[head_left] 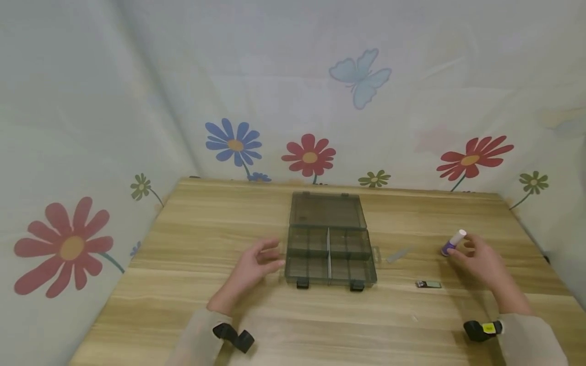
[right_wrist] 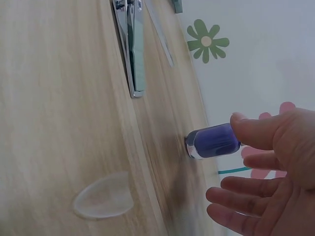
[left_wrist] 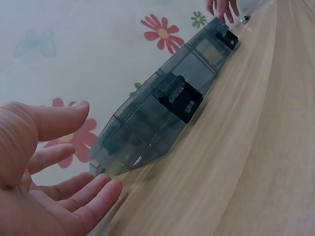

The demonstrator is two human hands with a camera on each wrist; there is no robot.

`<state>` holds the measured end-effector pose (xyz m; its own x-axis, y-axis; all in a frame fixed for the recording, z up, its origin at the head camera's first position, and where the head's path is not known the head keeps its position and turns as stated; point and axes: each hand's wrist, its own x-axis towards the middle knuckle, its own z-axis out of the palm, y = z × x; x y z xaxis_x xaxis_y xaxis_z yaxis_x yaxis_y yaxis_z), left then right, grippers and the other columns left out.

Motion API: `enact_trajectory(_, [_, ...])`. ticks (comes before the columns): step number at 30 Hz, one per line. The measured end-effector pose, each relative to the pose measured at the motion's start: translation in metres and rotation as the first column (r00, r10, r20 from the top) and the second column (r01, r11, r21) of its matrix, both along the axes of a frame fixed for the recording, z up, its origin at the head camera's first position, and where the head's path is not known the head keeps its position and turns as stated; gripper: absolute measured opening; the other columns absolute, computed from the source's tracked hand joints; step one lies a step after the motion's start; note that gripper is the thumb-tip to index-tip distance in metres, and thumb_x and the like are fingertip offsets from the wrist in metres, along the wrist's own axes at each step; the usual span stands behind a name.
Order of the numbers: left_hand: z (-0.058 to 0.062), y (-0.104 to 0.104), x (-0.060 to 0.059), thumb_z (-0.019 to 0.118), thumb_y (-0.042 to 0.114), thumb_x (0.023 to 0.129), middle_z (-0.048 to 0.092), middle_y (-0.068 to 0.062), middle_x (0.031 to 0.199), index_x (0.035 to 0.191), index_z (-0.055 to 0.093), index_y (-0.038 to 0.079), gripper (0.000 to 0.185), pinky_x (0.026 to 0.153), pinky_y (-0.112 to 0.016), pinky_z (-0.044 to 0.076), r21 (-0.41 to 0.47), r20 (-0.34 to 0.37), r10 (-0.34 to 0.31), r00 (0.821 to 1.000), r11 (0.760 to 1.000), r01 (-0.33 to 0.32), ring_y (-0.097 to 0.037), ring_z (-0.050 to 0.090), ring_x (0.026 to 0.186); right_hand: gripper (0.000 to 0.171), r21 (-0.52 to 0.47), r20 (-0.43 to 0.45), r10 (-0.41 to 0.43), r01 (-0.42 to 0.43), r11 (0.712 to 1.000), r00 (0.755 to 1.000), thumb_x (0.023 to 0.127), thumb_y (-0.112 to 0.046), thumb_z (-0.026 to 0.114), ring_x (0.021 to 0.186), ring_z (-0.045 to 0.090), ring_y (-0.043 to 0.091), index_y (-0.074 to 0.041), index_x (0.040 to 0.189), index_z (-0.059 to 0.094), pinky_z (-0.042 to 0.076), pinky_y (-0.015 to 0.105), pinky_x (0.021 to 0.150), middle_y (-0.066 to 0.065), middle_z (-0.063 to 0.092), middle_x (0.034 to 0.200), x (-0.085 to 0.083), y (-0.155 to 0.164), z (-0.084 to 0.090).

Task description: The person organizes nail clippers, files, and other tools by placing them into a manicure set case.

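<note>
**Two hands on the table: one at the purple bottle, one beside the open organizer**

We note the right hand [head_left: 480, 256] at a small purple bottle [head_left: 452, 242] with a white cap. In the right wrist view the thumb tip [right_wrist: 246, 129] lies against the bottle's side [right_wrist: 212, 141], while the other fingers [right_wrist: 241, 196] stay spread and nearly straight below it, not wrapped round the glass. So we read this hand as loose and touching, not clamped. The bottle stands on the wooden table [head_left: 206, 229], its base on the wood just ahead of the fingertips.

Inward of that hand, near but apart from it, we see a metal nail clipper [head_left: 428, 284] lying flat, and further on a slim pale nail file [head_left: 399, 254]. The right wrist view also shows a small clear curved piece [right_wrist: 103, 201] on the wood, well short of the fingers.

The left hand [head_left: 256, 264] rests with fingers relaxed and slightly spread, holding nothing. Its fingertips [left_wrist: 98, 189] sit just beside the left end of a smoky transparent compartment box [head_left: 329, 256]; we cannot tell whether they touch it. The box lid [head_left: 327, 210] is folded back flat on the far side, and two black latches [left_wrist: 183, 101] face the person.

Flower-printed fabric [head_left: 309, 155] backs the table.
</note>
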<state>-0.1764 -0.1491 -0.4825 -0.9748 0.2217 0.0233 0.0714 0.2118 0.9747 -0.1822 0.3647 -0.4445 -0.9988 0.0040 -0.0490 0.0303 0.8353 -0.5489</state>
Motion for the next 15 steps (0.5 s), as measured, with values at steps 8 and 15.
enact_trajectory(8, [-0.0056, 0.0025, -0.0066, 0.072, 0.005, 0.081, 0.044, -0.022, 0.135, 0.135, 0.044, -0.001, 0.061, 0.086, -0.036, 0.048, 0.089, 0.054, -0.099, 0.994, 0.992, 0.094, -0.038, 0.05, 0.115, 0.074, -0.044, 0.039, -0.009, 0.011, 0.999, 0.999, 0.093, -0.041, 0.054, 0.111, 0.039, 0.058, 0.014, 0.133, 0.028, 0.037, 0.064, 0.083, 0.044, 0.033, 0.126, -0.0073, 0.0027, -0.0046])
enact_trajectory(15, [-0.0082, 0.0055, -0.008, 0.072, 0.006, 0.081, 0.044, -0.02, 0.135, 0.135, 0.045, 0.002, 0.06, 0.087, -0.037, 0.047, 0.067, 0.046, -0.148, 0.988, 0.987, 0.145, -0.036, 0.049, 0.115, 0.061, -0.042, 0.029, 0.012, -0.011, 0.999, 1.0, 0.093, -0.039, 0.056, 0.109, 0.043, 0.056, 0.011, 0.123, 0.04, 0.038, 0.063, 0.082, 0.042, 0.039, 0.124, -0.0098, 0.0046, -0.0075])
